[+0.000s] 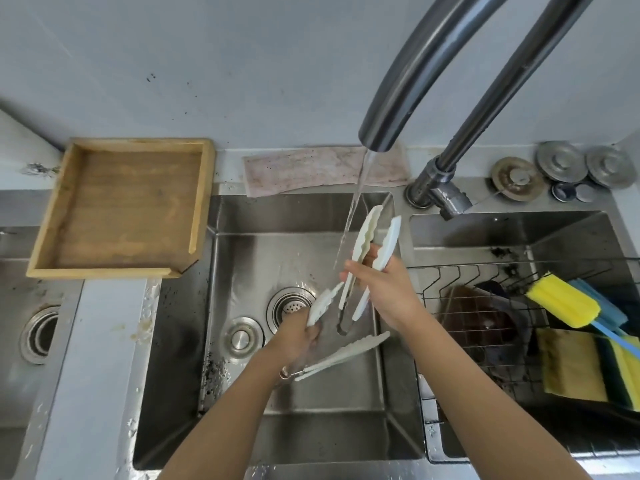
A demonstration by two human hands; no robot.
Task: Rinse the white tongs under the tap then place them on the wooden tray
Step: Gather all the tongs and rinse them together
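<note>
Tap: the curved metal tap [412, 81] arches in from the upper right, and a thin stream of water [356, 202] falls from its spout into the middle sink [311, 434].
Right hand: the right hand [381, 285] is closed around the middle of one pair of white tongs [372, 237], fingers wrapped over both arms.
Tongs in right hand: held nearly upright over the sink, scalloped tips pointing up and slightly apart, metal hinge end hanging down; the stream runs just beside the left arm, and I cannot tell whether it touches.
Left hand: the left hand [298, 336] is curled shut around a second pair of white tongs [346, 355], gripping one arm near its tip.
Tongs in left hand: spread wide, one arm rising toward the upper right past the drain [291, 308], the other lying out to the right, low in the basin, hinge ring near the wrist.
Wooden tray: the wooden tray [204, 202] sits on the bench at the sink's upper left corner, well apart from both hands.
Cloth: a stained cloth [311, 171] lies along the back edge behind the sink.
Right basin: a wire rack [485, 344] holds a yellow sponge [571, 368] and a yellow brush [561, 299].
</note>
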